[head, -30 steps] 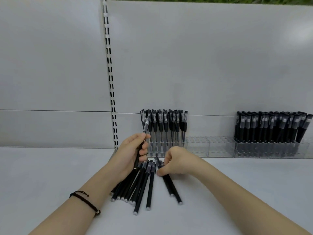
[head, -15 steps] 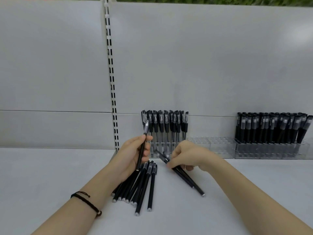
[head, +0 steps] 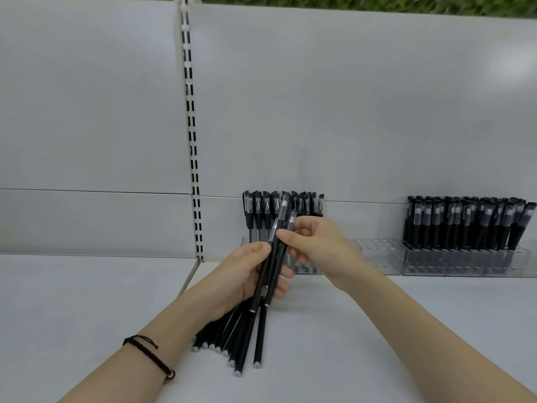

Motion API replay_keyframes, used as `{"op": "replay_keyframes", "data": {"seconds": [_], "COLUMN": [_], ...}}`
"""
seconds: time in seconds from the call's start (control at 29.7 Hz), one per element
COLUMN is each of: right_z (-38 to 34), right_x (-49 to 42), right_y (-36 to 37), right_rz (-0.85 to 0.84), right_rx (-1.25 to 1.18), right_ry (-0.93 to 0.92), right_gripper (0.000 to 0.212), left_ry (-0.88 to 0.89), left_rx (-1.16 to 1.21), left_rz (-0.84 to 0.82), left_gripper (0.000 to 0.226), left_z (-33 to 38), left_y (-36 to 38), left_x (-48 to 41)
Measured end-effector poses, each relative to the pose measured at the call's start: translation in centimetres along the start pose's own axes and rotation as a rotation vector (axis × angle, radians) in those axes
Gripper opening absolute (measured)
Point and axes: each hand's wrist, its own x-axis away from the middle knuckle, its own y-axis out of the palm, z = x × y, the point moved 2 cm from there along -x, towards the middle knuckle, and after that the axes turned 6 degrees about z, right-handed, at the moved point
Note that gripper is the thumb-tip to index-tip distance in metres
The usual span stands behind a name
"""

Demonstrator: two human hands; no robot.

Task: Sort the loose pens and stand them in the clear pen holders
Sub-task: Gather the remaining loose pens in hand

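My left hand [head: 241, 274] grips a black pen [head: 263, 282] that stands nearly upright above the pile. My right hand [head: 316, 245] pinches another black pen [head: 276, 274] and presses it against the first one, so both hands meet at the two pens. Under my left hand several loose black pens [head: 241, 338] lie fanned on the white shelf. Behind my hands, a clear pen holder [head: 372, 251] has a row of capped pens [head: 258, 213] standing in its left end; its right cells show no pens.
A second clear holder [head: 465, 261] at the back right is packed with black pens [head: 465, 225]. A slotted shelf upright [head: 193, 158] rises at the back left of the pens. The white back panel stands close behind both holders.
My right hand has lifted its pen off the shelf and carried it left and up against the pen in my left hand. The left hand has stayed where it was.
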Motion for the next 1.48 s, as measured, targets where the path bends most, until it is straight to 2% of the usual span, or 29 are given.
{"op": "replay_keyframes", "data": {"seconds": [0.17, 0.27, 0.4, 0.5, 0.61, 0.87, 1.08, 1.18, 1.31, 1.48], "right_z": [-0.2, 0.1, 1.7, 2.7, 2.6, 2.1, 3.0, 3.1, 3.0, 2.7], "right_x": [0.2, 0.4, 0.8, 1.2, 1.7, 1.9, 2.1, 2.1, 1.6, 0.8], "right_y": [0.6, 0.5, 1.3, 2.3, 3.1, 2.2, 2.8, 3.1, 2.6, 1.3], "right_rz": [0.055, 0.059, -0.054, -0.119, -0.206, -0.310, -0.232, -0.216, -0.237, -0.281], "right_rx": [0.057, 0.082, 0.377, 0.664, 0.806, 0.872, 0.928, 0.982, 0.932, 0.933], "right_ry": [-0.016, 0.024, 0.105, 0.068, 0.044, 0.163, 0.146, 0.111, 0.165, 0.223], "right_gripper": [0.016, 0.020, 0.024, 0.037, 0.040, 0.035, 0.034, 0.039, 0.039, 0.050], "left_ry": [0.007, 0.076, 0.184, 0.215, 0.206, 0.190, 0.154, 0.144, 0.142, 0.120], "left_rx": [0.062, 0.098, 0.199, 0.206, 0.183, 0.118, 0.110, 0.135, 0.145, 0.174], "left_rz": [0.045, 0.154, 0.308, 0.356, 0.374, 0.343, 0.307, 0.320, 0.333, 0.307], "left_gripper": [0.023, 0.022, 0.025, 0.024, 0.027, 0.030, 0.027, 0.026, 0.026, 0.022], "left_z": [-0.2, 0.3, 1.1, 1.3, 1.1, 0.9, 0.6, 0.6, 0.6, 0.6], "left_y": [-0.5, -1.2, -2.4, -2.8, -2.8, -2.4, -2.2, -2.4, -2.5, -2.4], "left_x": [-0.6, -0.9, -1.1, -1.0, -1.0, -1.0, -1.1, -1.3, -1.4, -1.3]}}
